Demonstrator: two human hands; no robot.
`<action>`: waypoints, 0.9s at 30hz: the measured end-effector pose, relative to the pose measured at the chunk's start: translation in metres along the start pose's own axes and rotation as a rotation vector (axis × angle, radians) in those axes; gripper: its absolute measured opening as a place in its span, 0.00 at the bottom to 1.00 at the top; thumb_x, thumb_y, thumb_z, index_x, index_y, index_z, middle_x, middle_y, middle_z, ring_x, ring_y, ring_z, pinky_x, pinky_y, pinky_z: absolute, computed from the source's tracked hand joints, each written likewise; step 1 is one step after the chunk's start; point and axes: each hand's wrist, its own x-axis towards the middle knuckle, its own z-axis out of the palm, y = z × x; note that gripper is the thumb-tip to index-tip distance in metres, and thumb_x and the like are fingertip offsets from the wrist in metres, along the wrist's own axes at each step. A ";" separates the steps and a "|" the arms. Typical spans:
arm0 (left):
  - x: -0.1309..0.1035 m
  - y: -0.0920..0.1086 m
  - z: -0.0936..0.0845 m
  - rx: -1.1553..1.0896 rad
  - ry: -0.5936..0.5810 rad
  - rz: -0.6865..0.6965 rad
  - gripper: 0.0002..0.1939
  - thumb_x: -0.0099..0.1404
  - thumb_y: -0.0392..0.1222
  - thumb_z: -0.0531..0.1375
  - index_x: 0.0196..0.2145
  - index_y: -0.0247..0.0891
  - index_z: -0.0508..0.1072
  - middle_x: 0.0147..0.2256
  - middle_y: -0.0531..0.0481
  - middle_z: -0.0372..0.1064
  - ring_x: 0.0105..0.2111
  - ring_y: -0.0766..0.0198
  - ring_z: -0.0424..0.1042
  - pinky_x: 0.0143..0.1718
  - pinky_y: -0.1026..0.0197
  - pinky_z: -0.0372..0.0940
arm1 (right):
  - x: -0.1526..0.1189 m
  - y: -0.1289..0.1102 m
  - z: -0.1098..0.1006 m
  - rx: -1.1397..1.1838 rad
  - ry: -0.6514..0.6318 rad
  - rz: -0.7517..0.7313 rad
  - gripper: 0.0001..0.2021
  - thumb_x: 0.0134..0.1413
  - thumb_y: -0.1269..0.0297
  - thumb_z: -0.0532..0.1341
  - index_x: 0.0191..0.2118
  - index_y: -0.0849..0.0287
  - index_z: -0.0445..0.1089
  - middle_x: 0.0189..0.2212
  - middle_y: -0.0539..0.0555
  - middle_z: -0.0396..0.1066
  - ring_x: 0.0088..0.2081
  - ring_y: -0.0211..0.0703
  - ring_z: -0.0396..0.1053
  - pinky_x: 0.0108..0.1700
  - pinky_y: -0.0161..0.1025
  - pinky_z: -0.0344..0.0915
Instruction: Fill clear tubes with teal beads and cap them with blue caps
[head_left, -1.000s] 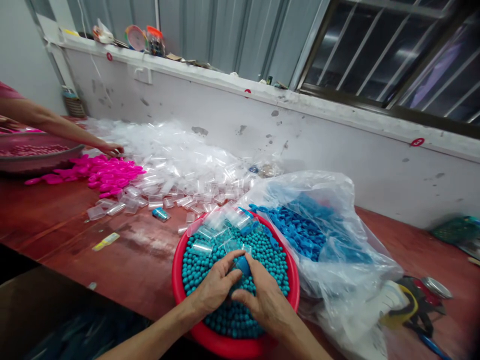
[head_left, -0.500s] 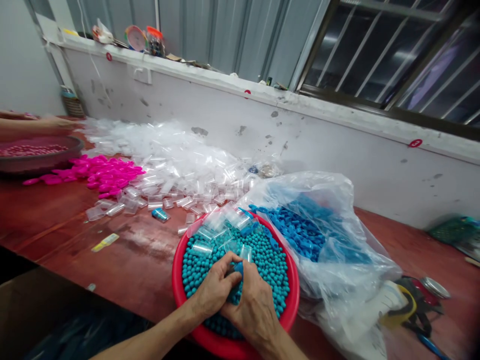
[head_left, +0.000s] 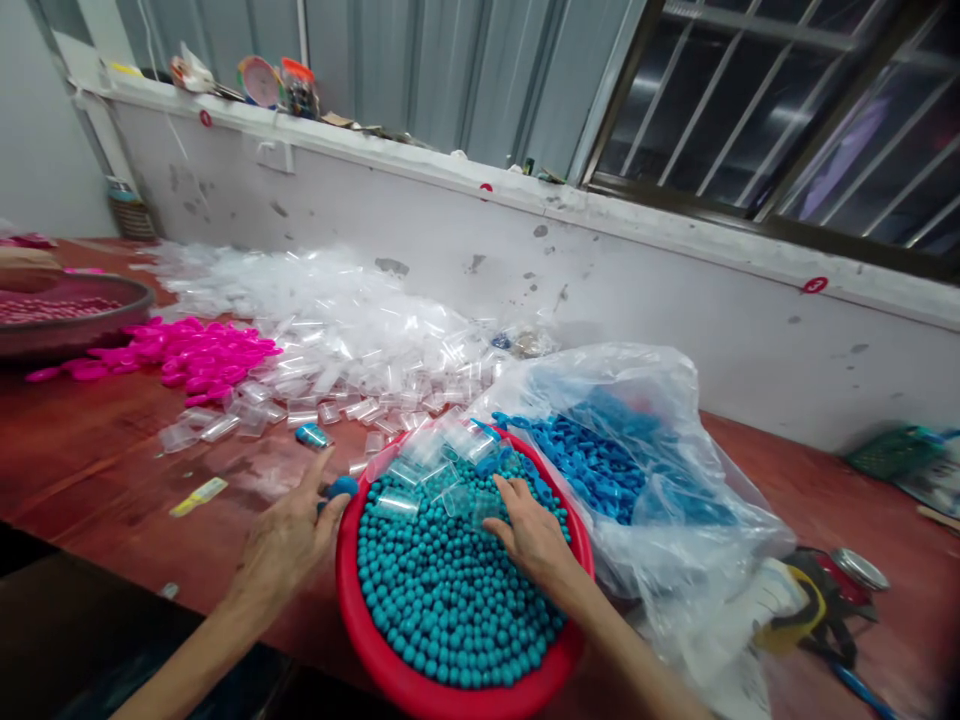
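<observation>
My left hand [head_left: 289,525] is off the left rim of the red basin [head_left: 349,590], thumb and fingers closed on a blue plastic piece [head_left: 343,487] with a rounded end. Turquoise beads [head_left: 457,600] fill the basin, and several clear plastic tubes [head_left: 397,503] lie on top of them. Over the right side of the beads is my right hand [head_left: 536,530]. Its thumb and fingertips are at either side of a clear tube [head_left: 484,510], partly covered by the fingers. On the table beyond the left hand lies a clear tube with blue inside [head_left: 312,435].
A clear bag [head_left: 675,390] of blue plastic pieces [head_left: 585,450] leans beside the basin. Loose clear tubes [head_left: 322,320] are heaped by the wall, near pink pieces [head_left: 202,350]. Another person's hand [head_left: 30,270] is over a bowl [head_left: 139,300] at far left. A yellow strip [head_left: 199,496] lies on the table.
My hands, together over the beads before, have come apart. The left moved left past the rim with the blue piece; the right moved to a clear tube. The other person's hand shifted left.
</observation>
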 end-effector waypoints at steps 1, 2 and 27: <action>0.000 -0.004 -0.001 0.072 0.066 0.029 0.25 0.61 0.47 0.46 0.53 0.33 0.58 0.39 0.39 0.70 0.37 0.50 0.69 0.36 0.52 0.62 | 0.003 0.001 0.001 0.000 -0.017 -0.017 0.22 0.52 0.64 0.56 0.54 0.62 0.58 0.47 0.61 0.62 0.46 0.51 0.65 0.44 0.42 0.62; -0.001 -0.003 -0.001 0.102 0.136 0.079 0.24 0.61 0.47 0.46 0.52 0.33 0.59 0.40 0.38 0.69 0.40 0.49 0.68 0.39 0.51 0.62 | 0.005 0.002 0.002 0.017 -0.026 -0.037 0.20 0.52 0.64 0.56 0.51 0.61 0.60 0.44 0.60 0.64 0.45 0.50 0.65 0.45 0.42 0.62; -0.025 0.148 0.069 -0.193 -0.838 0.160 0.05 0.47 0.28 0.55 0.19 0.35 0.64 0.31 0.37 0.70 0.42 0.42 0.66 0.45 0.44 0.54 | 0.011 0.043 -0.008 -0.318 0.056 0.215 0.14 0.54 0.71 0.46 0.43 0.60 0.66 0.38 0.61 0.69 0.36 0.47 0.69 0.33 0.37 0.61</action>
